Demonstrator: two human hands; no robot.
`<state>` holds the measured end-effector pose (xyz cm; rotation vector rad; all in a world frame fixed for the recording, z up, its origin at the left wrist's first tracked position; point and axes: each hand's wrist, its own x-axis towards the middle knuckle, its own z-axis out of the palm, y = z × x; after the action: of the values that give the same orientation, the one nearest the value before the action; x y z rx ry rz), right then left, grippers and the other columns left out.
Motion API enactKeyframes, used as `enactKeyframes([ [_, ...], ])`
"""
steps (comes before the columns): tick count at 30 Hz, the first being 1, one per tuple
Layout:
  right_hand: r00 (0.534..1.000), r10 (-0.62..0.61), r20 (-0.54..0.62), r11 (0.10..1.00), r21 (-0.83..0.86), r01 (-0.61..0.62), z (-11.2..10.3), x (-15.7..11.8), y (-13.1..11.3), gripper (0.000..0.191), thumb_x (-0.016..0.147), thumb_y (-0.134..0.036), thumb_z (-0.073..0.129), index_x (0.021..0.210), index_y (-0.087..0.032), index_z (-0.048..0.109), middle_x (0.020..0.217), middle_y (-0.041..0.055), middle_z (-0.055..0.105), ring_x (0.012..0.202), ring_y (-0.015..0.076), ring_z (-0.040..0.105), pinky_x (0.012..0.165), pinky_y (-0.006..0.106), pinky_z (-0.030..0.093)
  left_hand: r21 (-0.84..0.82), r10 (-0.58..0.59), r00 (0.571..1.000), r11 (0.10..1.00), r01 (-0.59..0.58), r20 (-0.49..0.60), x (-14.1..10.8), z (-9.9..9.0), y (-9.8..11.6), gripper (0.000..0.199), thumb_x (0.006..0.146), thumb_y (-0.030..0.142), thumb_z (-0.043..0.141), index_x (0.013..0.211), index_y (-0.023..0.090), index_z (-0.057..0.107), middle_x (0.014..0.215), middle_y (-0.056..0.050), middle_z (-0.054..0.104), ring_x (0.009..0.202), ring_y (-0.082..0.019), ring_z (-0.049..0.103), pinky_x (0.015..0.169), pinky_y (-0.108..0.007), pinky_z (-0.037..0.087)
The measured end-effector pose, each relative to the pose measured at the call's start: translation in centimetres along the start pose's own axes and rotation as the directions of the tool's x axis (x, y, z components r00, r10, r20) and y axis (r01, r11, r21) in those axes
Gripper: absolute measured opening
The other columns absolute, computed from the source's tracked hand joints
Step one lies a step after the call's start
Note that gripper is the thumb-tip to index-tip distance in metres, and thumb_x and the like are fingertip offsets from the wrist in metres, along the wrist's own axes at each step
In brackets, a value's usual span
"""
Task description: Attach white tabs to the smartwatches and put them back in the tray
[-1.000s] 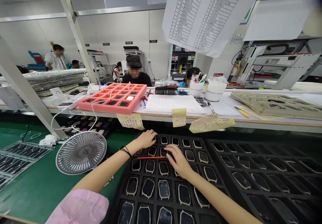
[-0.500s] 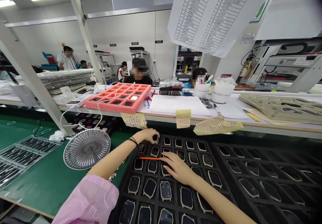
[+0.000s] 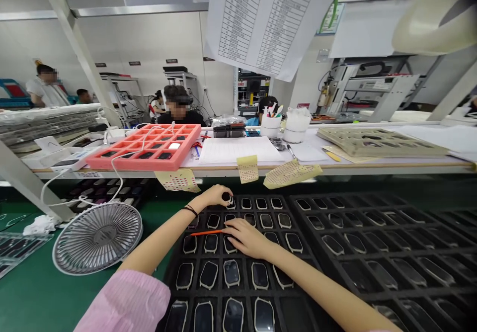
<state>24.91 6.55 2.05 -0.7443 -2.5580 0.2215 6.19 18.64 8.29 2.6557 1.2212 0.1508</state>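
At the far edge of the black foam tray (image 3: 175, 255), my left hand (image 3: 215, 196) is closed, thumb and fingers curled round a dark-faced, pale-rimmed watch case (image 3: 226, 198). Whether this case is fully clear of its pocket I cannot tell. My right hand (image 3: 249, 238) lies low over the middle of the tray, fingers together. From its fingertips a thin orange stick (image 3: 206, 232) points left across the pockets. The fingers hide its right end and part of the cases beneath. Around both hands, rectangular watch cases (image 3: 231, 272) sit in rows, one per pocket.
A second black tray of watch cases (image 3: 356, 243) adjoins on the right. To the left stands a grey fan (image 3: 105, 235). Behind, a shelf carries a pink foam tray (image 3: 182, 160), papers (image 3: 238, 150) and a beige tray (image 3: 346, 145). Several people sit or stand beyond.
My view has turned right, so the surroundings sit further left. Relative to the tray, my left hand has shifted slightly right along the far row. My right hand and the stick stay nearly in place.
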Motion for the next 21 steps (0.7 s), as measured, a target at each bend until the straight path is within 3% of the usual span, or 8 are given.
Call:
enactKeyframes([
  [3, 0.989, 0.142, -0.047, 0.990, -0.005, -0.142, -3.1, -1.0, -0.2, 0.031, 0.092, -0.025, 0.048, 0.122, -0.020, 0.057, 0.128, 0.0120, 0.057, 0.122, 0.0237, 0.050, 0.101, 0.041, 0.042, 0.043, 0.011, 0.995, 0.999, -0.015, 0.098, 1.7, 0.4, 1.2, 0.034, 0.066, 0.019, 0.072, 0.100, 0.022, 0.071, 0.098, -0.002, 0.074, 0.089, -0.021, 0.066, 0.080, -0.025, 0.048],
  [5, 0.938, 0.338, -0.081, 0.940, -0.020, -0.340, -6.0, -2.5, -0.3, 0.029, 0.092, -0.026, 0.049, 0.119, -0.021, 0.058, 0.124, 0.0099, 0.060, 0.117, 0.0220, 0.054, 0.099, 0.038, 0.043, 0.081, 0.006, 0.990, 0.997, -0.017, 0.143, 2.5, 0.6, 1.7, 0.033, 0.062, 0.017, 0.073, 0.096, 0.021, 0.072, 0.092, -0.003, 0.074, 0.084, -0.021, 0.067, 0.074, -0.025, 0.048],
  [7, 0.816, 0.574, -0.072, 0.812, -0.082, -0.578, -8.7, -4.9, -0.4, 0.028, 0.093, -0.026, 0.046, 0.119, -0.023, 0.057, 0.116, 0.0066, 0.065, 0.108, 0.0190, 0.060, 0.090, 0.031, 0.047, 0.119, -0.003, 0.987, 0.993, -0.016, 0.158, 3.0, 0.7, 2.0, 0.033, 0.061, 0.014, 0.073, 0.094, 0.020, 0.072, 0.090, -0.004, 0.074, 0.082, -0.022, 0.067, 0.071, -0.024, 0.048],
  [9, 0.691, 0.718, -0.080, 0.678, -0.145, -0.721, -10.6, -7.8, -0.7, 0.030, 0.091, -0.022, 0.046, 0.118, -0.020, 0.057, 0.102, 0.0082, 0.069, 0.094, 0.0219, 0.066, 0.077, 0.032, 0.050, 0.147, -0.005, 0.988, 0.989, -0.018, 0.153, 3.2, 0.8, 2.2, 0.033, 0.062, 0.013, 0.071, 0.094, 0.020, 0.072, 0.091, -0.004, 0.074, 0.083, -0.021, 0.067, 0.071, -0.024, 0.048],
  [12, 0.531, 0.844, -0.071, 0.504, -0.231, -0.832, -11.3, -11.9, -1.7, 0.043, 0.082, -0.012, 0.051, 0.125, -0.015, 0.053, 0.092, 0.0130, 0.071, 0.086, 0.0276, 0.068, 0.069, 0.034, 0.048, 0.168, -0.002, 0.992, 0.986, -0.020, 0.129, 3.1, 0.9, 2.1, 0.032, 0.064, 0.014, 0.068, 0.095, 0.021, 0.072, 0.095, -0.003, 0.074, 0.087, -0.020, 0.067, 0.075, -0.022, 0.047],
  [14, 0.460, 0.887, -0.033, 0.435, -0.271, -0.859, -11.0, -13.8, -2.6, 0.050, 0.080, -0.011, 0.052, 0.130, -0.011, 0.049, 0.092, 0.0168, 0.071, 0.085, 0.0297, 0.068, 0.067, 0.034, 0.047, 0.173, -0.006, 0.994, 0.985, -0.013, 0.109, 3.0, 0.7, 2.0, 0.031, 0.066, 0.017, 0.067, 0.096, 0.021, 0.071, 0.097, -0.003, 0.074, 0.091, -0.021, 0.066, 0.077, -0.022, 0.047],
  [16, 0.434, 0.900, 0.031, 0.424, -0.283, -0.860, -10.7, -14.9, -3.7, 0.053, 0.081, -0.016, 0.053, 0.134, -0.012, 0.046, 0.091, 0.0164, 0.071, 0.081, 0.0286, 0.068, 0.063, 0.031, 0.045, 0.172, -0.008, 0.996, 0.985, -0.007, 0.089, 3.0, 0.2, 2.0, 0.032, 0.066, 0.021, 0.067, 0.098, 0.020, 0.071, 0.098, -0.003, 0.074, 0.091, -0.021, 0.066, 0.077, -0.022, 0.047],
  [21, 0.440, 0.887, 0.137, 0.461, -0.286, -0.840, -10.6, -15.3, -5.5, 0.059, 0.083, -0.017, 0.049, 0.141, -0.017, 0.038, 0.080, 0.0102, 0.071, 0.064, 0.0223, 0.067, 0.054, 0.025, 0.041, 0.163, 0.020, 0.999, 0.986, -0.027, 0.041, 4.2, -1.3, 3.6, 0.037, 0.072, 0.031, 0.064, 0.107, 0.019, 0.068, 0.100, -0.004, 0.073, 0.091, -0.022, 0.066, 0.080, -0.024, 0.047],
])
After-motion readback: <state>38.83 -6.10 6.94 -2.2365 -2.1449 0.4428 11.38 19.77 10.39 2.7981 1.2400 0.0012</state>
